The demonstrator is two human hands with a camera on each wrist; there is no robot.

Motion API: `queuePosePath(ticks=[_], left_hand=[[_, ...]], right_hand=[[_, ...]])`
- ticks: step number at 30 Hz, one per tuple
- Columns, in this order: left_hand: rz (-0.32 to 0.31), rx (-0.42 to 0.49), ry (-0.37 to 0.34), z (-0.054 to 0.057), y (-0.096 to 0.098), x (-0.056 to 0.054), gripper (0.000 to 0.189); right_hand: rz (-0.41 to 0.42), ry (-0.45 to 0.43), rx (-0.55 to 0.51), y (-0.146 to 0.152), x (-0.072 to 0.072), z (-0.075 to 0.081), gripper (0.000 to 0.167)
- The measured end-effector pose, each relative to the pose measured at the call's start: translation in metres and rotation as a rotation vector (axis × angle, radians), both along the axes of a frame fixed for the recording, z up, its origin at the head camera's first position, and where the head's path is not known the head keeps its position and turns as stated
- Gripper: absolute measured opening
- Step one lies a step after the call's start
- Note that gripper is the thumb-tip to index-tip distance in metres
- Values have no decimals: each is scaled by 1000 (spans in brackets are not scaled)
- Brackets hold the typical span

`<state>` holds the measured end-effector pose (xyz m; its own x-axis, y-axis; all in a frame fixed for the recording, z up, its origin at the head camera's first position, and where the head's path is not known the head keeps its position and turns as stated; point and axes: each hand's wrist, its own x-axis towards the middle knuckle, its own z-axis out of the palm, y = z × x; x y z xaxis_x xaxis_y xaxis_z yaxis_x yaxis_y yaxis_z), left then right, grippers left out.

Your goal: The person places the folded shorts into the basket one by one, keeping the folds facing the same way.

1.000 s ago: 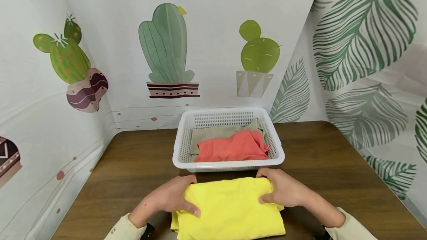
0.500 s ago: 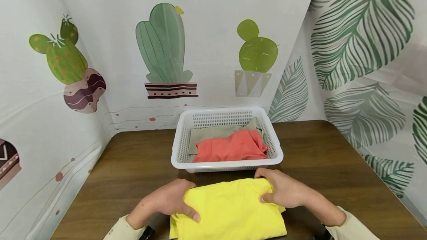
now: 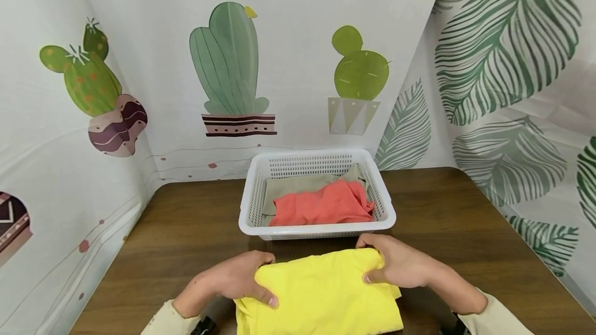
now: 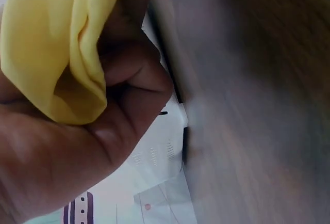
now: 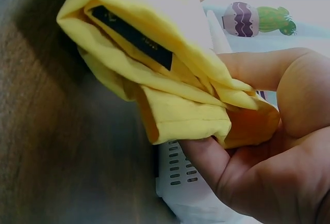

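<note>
A folded yellow garment (image 3: 321,293) lies between both hands at the near side of the table, in front of the basket. My left hand (image 3: 242,278) grips its left edge, thumb on top and fingers tucked out of sight beneath. On the other side my right hand (image 3: 400,262) pinches the far right corner, thumb on top. In the right wrist view the folded layers of the yellow garment (image 5: 180,105) show a dark label (image 5: 131,35) inside. The left wrist view has a yellow fold (image 4: 41,43) held in the curled hand.
Just beyond the garment stands a white plastic basket (image 3: 316,229) with perforated sides. Inside it lie a red folded cloth (image 3: 323,204) and a grey-beige cloth (image 3: 295,186). The brown wooden table (image 3: 186,226) meets a printed curtain (image 3: 298,66) behind.
Both hands keep their hold on the yellow garment, which has shifted very slightly and tilted a little. The basket and its cloths stay put.
</note>
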<state>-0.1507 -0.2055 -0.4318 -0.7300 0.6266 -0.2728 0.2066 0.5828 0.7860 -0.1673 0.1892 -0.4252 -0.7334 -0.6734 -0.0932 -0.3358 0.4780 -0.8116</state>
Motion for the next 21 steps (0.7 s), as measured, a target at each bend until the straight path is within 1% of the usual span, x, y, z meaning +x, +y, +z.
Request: queuePosePath(ticks=[4,8,11,13,16,21], left_hand=[[-7,56,-51,3,1,2,39],[-6,127,-123,8,2,4,38],[1,162,-158,12,1,5,37],[3,172,-158,14,0,5,37],[1,176,-138,17,0,7,36],[1,189,-121,21,0,7,36]], right_hand=[[8,-19,-26,3,-1,2,35],[27,-107,-110,6,-1,8,33],[47,-146,-156,7,-2,11,32],[58,-149,-167,7,-2,13,31],[67,-151,-173,8,-1,16,30],[61,-163,-178,9,0,19,32]])
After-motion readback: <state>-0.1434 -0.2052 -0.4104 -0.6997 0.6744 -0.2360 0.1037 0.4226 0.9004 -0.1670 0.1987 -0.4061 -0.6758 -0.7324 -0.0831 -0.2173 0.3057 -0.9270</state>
